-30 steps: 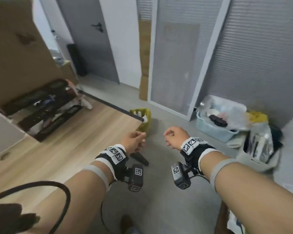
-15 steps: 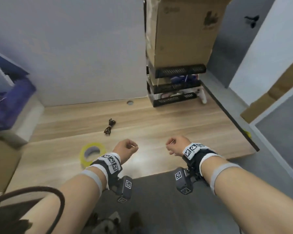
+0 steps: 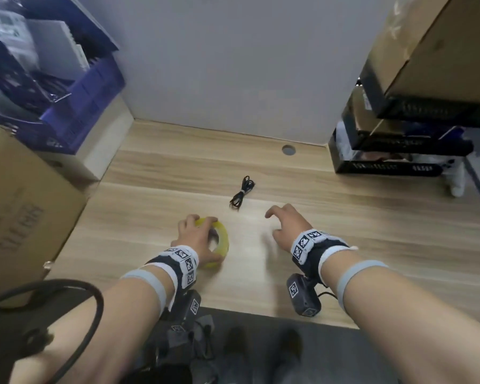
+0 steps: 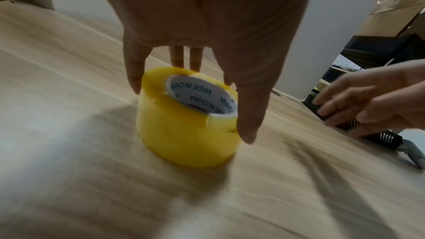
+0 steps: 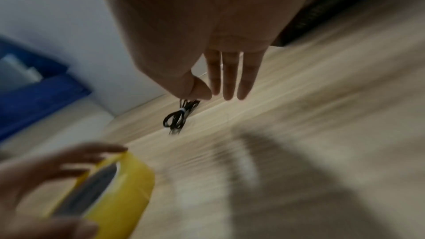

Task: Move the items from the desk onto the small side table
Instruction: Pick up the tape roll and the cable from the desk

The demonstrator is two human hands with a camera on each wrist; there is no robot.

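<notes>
While the left hand (image 3: 196, 238) sits over the yellow tape roll (image 3: 221, 242), its fingers (image 4: 135, 77) and thumb curl down around the sides of the roll. The roll lies flat on the wooden desk (image 3: 372, 245), near the front edge, and its white middle says "MADE IN CHINA". From the roll, the right hand (image 3: 287, 228) is at about 3 o'clock, a little way off. It holds nothing, and its fingers (image 5: 230, 79) are spread and almost straight above the desk. A small black cable bundle (image 3: 241, 192) lies on the desk at about 11 o'clock from the right hand, near it but not touching. A brown box (image 3: 25, 217) stands at 9 o'clock and black trays (image 3: 385, 167) at 2 o'clock.
</notes>
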